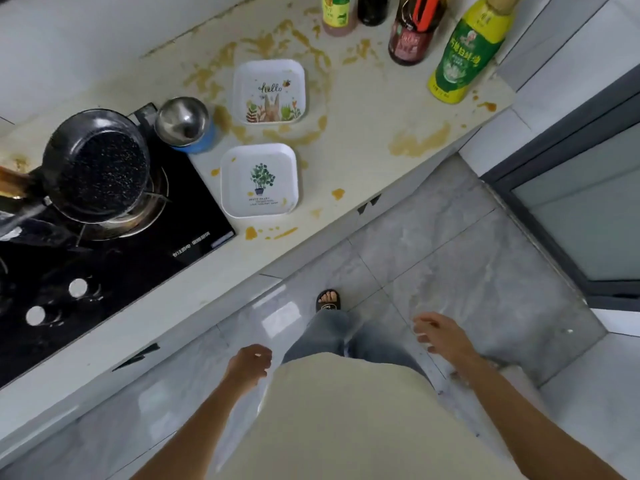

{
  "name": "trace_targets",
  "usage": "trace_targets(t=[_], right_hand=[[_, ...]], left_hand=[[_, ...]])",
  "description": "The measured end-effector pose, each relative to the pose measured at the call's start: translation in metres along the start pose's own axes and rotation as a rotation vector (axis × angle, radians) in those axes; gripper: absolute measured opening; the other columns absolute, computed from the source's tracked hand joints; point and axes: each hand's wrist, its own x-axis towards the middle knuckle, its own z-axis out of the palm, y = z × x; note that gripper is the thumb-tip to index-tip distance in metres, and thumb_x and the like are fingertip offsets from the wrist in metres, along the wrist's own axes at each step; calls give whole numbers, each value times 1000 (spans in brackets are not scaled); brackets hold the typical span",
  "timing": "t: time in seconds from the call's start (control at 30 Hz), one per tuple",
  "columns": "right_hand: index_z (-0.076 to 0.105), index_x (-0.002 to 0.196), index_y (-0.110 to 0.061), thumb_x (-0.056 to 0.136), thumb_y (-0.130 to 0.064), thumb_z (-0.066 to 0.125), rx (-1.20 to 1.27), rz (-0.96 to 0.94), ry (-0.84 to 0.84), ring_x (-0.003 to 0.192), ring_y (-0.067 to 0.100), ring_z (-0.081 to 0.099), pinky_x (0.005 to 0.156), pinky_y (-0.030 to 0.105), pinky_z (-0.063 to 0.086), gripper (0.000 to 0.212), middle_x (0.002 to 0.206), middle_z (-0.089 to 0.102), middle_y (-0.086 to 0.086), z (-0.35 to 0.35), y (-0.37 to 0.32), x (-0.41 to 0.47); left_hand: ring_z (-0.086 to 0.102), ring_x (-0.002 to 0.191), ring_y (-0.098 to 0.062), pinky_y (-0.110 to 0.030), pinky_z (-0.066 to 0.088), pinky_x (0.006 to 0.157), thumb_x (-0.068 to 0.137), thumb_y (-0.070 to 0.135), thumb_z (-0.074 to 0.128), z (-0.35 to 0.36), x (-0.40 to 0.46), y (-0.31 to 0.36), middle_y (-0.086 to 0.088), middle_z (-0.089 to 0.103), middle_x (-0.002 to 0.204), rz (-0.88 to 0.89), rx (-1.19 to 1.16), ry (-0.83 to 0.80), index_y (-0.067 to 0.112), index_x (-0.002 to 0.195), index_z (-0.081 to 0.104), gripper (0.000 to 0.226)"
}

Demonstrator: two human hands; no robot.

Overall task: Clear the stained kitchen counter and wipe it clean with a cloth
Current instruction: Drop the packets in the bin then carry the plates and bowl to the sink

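1. Across the upper half of the frame runs the cream-coloured kitchen counter [363, 109], smeared and spotted with brownish-orange stains [419, 143]; the heaviest streaks lie near the back wall and around the plates, with smaller drops along the front edge.
2. At the centre of the counter sits a white square plate printed with "hello" and a rabbit [269, 91], and just below it in the frame a second white square plate printed with a potted plant [259, 180]; the two lie apart.
3. A steel cup with a blue base [185, 124] stands at the corner of the black glass hob [114, 271], left of the plates.
4. On the hob's burner at the left of the frame rests a dark speckled saucepan [95, 166], its handle pointing off the left edge.
5. Along the top right stand bottles: a yellow-green plastic bottle [467, 53], a dark sauce bottle with a red handle [414, 32], and two more cut off by the top edge.
6. In the lower middle, the left hand [249, 363] hangs over the grey tiled floor [467, 258], fingers loosely curled, gripping nothing.
7. The right hand [441, 332], lower right, hangs likewise with fingers relaxed and slightly spread, away from the counter.
8. No cloth shows in view.
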Motion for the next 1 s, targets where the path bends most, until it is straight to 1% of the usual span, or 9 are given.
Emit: trace_targets(t=[0.07, 0.13, 0.23, 0.37, 0.43, 0.67, 0.77, 0.87, 1.0], right_hand=[[68, 117, -11, 104, -19, 59, -21, 50, 2, 87, 25, 67, 73, 32, 50, 17, 105, 72, 13, -9, 1, 5], [68, 116, -8, 104, -15, 58, -69, 76, -2, 78, 23, 64, 65, 29, 47, 17, 97, 72, 12, -20, 2, 11], [68, 113, -2, 104, -8, 57, -65, 126, -11, 65, 20, 57, 54, 23, 41, 16, 86, 68, 12, -40, -2, 23], [69, 113, -5, 103, -12, 60, -159, 167, -41, 70, 23, 58, 63, 29, 41, 15, 88, 70, 13, -70, -17, 47], [69, 112, -5, 103, -13, 60, -197, 168, -53, 74, 26, 61, 68, 33, 44, 15, 90, 72, 13, -87, -34, 62], [70, 113, -16, 104, -24, 58, -420, -79, -103, 85, 20, 71, 70, 29, 53, 17, 101, 74, 5, -127, -153, 119], [69, 105, -27, 104, -29, 58, -467, -242, -161, 89, 13, 72, 78, 32, 56, 11, 101, 75, -5, -125, -218, 127], [71, 105, -31, 103, -28, 58, -479, -359, -242, 88, 5, 74, 79, 30, 58, 14, 99, 76, -15, -112, -279, 127], [73, 104, -26, 102, -29, 62, -402, -430, -287, 80, 6, 75, 73, 28, 56, 11, 97, 77, -9, -80, -349, 133]], left_hand=[[70, 73, -28, -17, 48, 50, 107, 4, 54, -9, 3, 30, -20, 75, 104, 19, -56, 37, 2, 114, 73, 20], [70, 73, -22, -23, 52, 59, 106, 10, 57, -15, 8, 59, -14, 77, 101, 47, -109, 93, 17, 96, 74, 21], [73, 84, -27, -35, 54, 73, 106, 14, 55, -21, 18, 100, -11, 76, 101, 99, -162, 97, 21, 96, 74, 23], [72, 83, -20, -27, 52, 70, 105, 18, 53, -25, 29, 145, -3, 75, 101, 135, -202, 140, 25, 104, 73, 21], [72, 82, -20, -28, 51, 70, 104, 18, 52, -24, 33, 163, -3, 76, 100, 129, -232, 151, 26, 103, 73, 22], [71, 74, -23, -26, 48, 61, 103, 10, 50, -7, 31, 177, -6, 76, 94, -15, -335, 226, 29, 86, 71, 33], [69, 74, -22, -26, 47, 59, 104, 9, 53, 9, 25, 164, -9, 75, 95, -77, -425, 267, 24, 90, 71, 28], [65, 73, -24, -27, 43, 59, 104, 9, 55, 20, 16, 152, -13, 73, 93, -156, -563, 286, 16, 100, 72, 19], [69, 72, -20, -30, 48, 63, 102, 11, 58, 22, 7, 151, -6, 77, 93, -175, -666, 379, 18, 107, 75, 19]])
